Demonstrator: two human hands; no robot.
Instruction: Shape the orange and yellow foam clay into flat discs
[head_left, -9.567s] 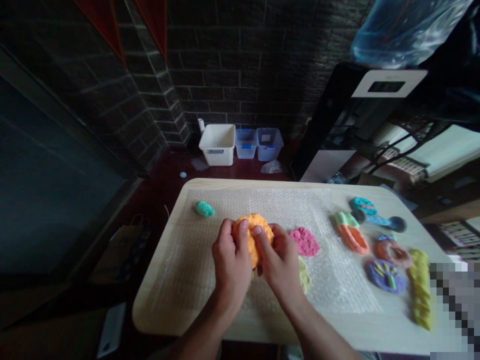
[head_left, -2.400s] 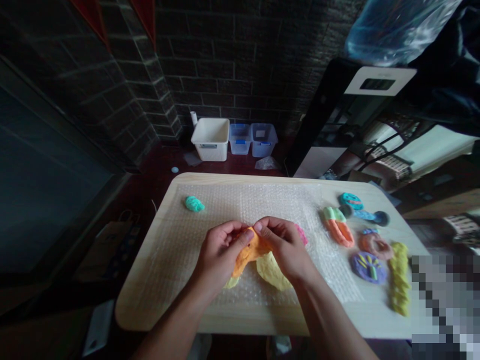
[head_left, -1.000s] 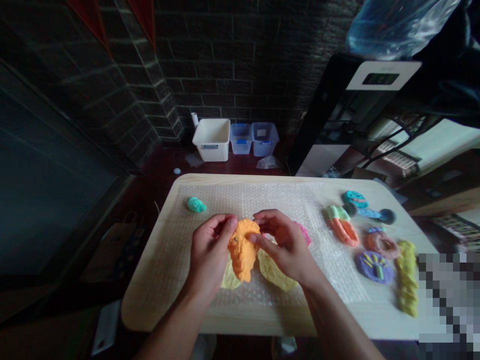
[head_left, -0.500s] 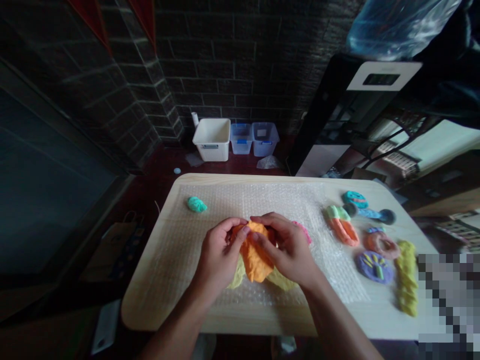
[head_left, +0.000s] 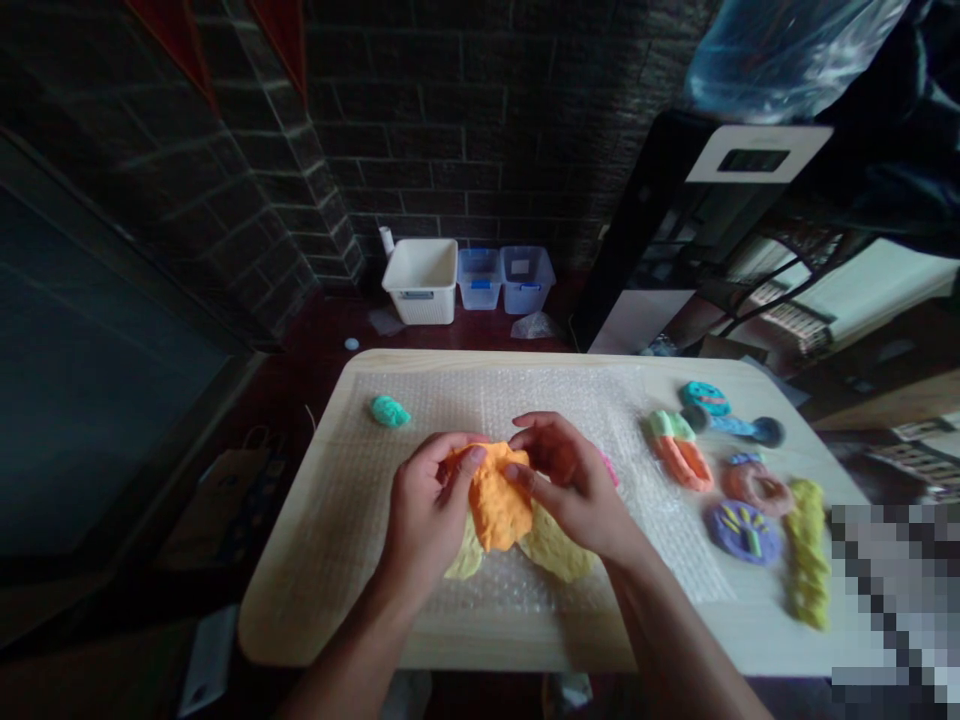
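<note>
Both hands hold one lump of orange clay [head_left: 496, 500] just above a sheet of bubble wrap [head_left: 480, 420] on a pale wooden table [head_left: 315, 610]. My left hand [head_left: 424, 510] pinches its left edge, fingers closed. My right hand [head_left: 566, 485] grips its right side with fingers curled. Flattened yellow clay [head_left: 555, 550] lies under the orange lump. A bit of pink clay [head_left: 607, 466] peeks out behind my right hand.
A small teal clay lump [head_left: 390, 410] lies at the far left of the sheet. Several finished clay figures, among them an orange one [head_left: 682, 455], a purple disc [head_left: 742, 530] and a yellow strip [head_left: 808, 550], stand on the right. Plastic bins [head_left: 427, 280] sit on the floor beyond the table.
The orange clay went from a disc held upright to a stretched, folded lump above the yellow clay. In the last second both hands shifted their grip on it slightly.
</note>
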